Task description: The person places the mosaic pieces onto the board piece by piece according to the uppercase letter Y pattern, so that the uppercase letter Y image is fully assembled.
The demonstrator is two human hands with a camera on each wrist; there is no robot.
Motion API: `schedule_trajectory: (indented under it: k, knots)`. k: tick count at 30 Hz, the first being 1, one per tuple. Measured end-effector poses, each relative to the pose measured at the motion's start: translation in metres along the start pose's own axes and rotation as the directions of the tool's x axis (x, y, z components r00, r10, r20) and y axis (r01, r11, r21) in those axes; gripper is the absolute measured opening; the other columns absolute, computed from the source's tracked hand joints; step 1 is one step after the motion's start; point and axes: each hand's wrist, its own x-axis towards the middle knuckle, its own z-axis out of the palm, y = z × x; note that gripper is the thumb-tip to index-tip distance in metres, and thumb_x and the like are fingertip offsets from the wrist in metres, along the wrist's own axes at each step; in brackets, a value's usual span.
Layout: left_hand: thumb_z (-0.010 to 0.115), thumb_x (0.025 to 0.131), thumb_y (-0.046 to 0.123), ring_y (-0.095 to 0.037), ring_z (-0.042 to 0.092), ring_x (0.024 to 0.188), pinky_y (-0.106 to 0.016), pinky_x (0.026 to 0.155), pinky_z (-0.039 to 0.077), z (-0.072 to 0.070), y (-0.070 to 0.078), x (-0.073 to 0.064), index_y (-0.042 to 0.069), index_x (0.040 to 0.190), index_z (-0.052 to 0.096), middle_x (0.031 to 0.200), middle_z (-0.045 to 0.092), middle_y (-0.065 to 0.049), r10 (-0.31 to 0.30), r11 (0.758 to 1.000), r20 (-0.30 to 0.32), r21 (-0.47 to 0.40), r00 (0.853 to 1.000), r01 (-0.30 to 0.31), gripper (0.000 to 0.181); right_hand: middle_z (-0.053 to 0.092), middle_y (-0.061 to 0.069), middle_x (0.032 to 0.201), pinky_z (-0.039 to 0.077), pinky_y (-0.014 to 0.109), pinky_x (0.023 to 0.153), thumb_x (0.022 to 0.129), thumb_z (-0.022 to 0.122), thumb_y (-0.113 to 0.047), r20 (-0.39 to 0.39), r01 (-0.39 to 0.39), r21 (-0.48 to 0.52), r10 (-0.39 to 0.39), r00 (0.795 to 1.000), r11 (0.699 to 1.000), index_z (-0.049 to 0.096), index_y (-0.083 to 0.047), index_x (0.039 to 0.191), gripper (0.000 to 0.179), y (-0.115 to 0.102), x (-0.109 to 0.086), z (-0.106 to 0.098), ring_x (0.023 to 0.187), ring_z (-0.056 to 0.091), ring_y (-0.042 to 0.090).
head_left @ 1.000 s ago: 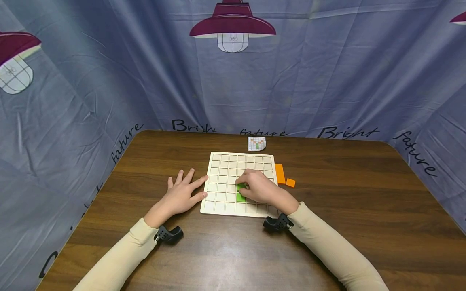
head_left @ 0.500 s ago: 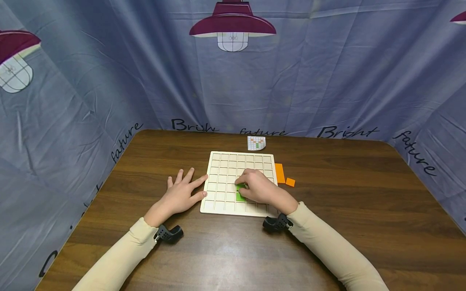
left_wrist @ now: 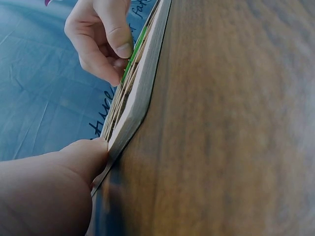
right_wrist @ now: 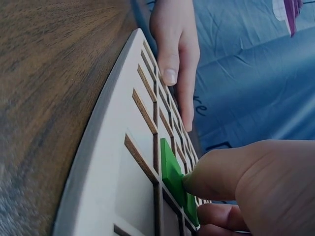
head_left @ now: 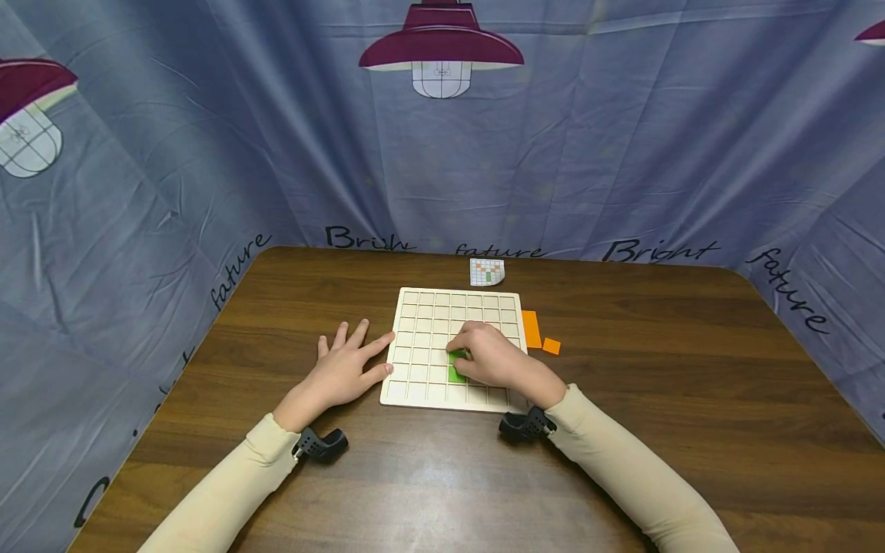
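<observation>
A pale wooden grid board (head_left: 419, 355) lies on the table with rows of shallow square cells. My left hand (head_left: 337, 372) rests beside its left edge, fingers spread; the thumb and index fingertips touch that edge. Over the middle of the board my right hand (head_left: 492, 355) bends down, thumb and fingers curled onto a flat green tile (head_left: 455, 375). In the right wrist view the green tile (right_wrist: 171, 167) lies lengthwise over the cells, with the thumb against its face and the lower part covered by fingers. The left wrist view shows it low against the board's surface.
An orange rectangular tile (head_left: 531, 330) lies against the board's right edge, with a small orange square (head_left: 551, 346) just beyond. Behind the board is a small paper card (head_left: 487, 273) printed with a coloured grid. A blue curtain (head_left: 588, 153) hangs behind the wooden table (head_left: 657, 369).
</observation>
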Motion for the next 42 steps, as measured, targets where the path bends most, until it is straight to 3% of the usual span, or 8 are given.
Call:
schedule_trajectory:
  k: [42]
  knots:
    - [0.054,0.102,0.050,-0.061,0.016,0.151,-0.085,0.109,0.013,0.0001,-0.0003,-0.0001,0.030,0.158,0.041,0.166,0.025,-0.026,-0.002,1.000,0.002,-0.007,1.000,0.003,0.060,0.076,0.008,0.095,0.053,0.029,0.075,0.084,0.069,-0.002,-0.002,-0.009,-0.024,0.009,1.000,1.000,0.080,-0.003,0.104,0.022,-0.0020,-0.0008,-0.0001,0.083,0.063,0.016]
